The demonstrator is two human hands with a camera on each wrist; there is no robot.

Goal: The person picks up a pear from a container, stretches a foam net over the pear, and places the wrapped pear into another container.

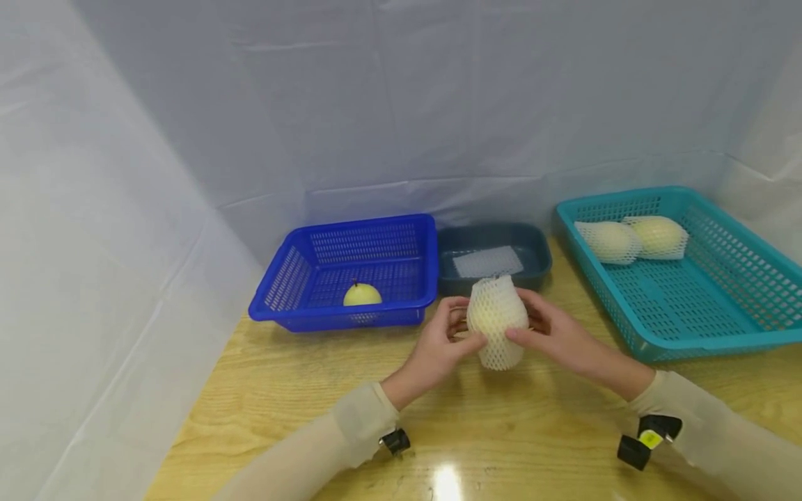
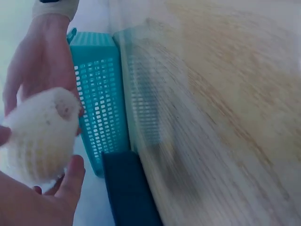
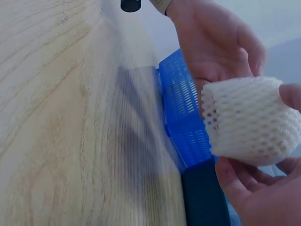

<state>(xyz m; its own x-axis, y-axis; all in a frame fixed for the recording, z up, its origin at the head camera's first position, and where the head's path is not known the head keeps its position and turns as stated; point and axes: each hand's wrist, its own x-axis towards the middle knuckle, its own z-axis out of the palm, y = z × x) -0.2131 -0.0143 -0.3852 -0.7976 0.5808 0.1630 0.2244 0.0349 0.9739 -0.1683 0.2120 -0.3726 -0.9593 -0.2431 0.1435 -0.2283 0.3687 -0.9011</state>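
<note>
A pear in a white foam net sleeve (image 1: pixel 498 320) is held above the table between both hands. My left hand (image 1: pixel 440 342) grips its left side, thumb in front and fingers behind. On the opposite side my right hand (image 1: pixel 560 336) holds it the same way, its thumb pressed on the net. In the right wrist view the netted pear (image 3: pixel 249 120) shows the sleeve's open end past the fruit. The left wrist view shows yellow fruit through the mesh of the netted pear (image 2: pixel 42 136).
A blue basket (image 1: pixel 351 316) at the left holds a bare yellow pear (image 1: pixel 362 295). Behind the hands, a dark teal bin (image 1: pixel 451 284) contains flat white foam net (image 1: pixel 489 262). The turquoise basket (image 1: pixel 720 342) at the right holds two netted pears (image 1: pixel 656 236). All stand on a wooden table (image 1: pixel 501 431).
</note>
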